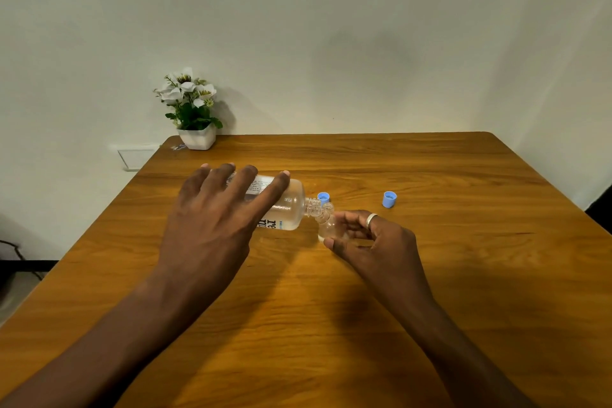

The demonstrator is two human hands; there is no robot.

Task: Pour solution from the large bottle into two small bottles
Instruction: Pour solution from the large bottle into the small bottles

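Note:
My left hand [212, 212] grips the large clear bottle [288, 209], which has a white label and is tipped on its side with its open neck pointing right. My right hand [367, 235], with a ring on one finger, holds a small clear bottle [328, 223] tilted so that its mouth meets the large bottle's neck. Two blue caps lie on the table: one cap [324, 197] just behind the bottle necks, the other cap [389, 199] further right. I see only one small bottle.
The wooden table [331, 325] stands against a white wall. A white pot of white flowers [193, 113] stands at the table's far left corner. A wall socket plate [134, 157] is low on the wall to the left.

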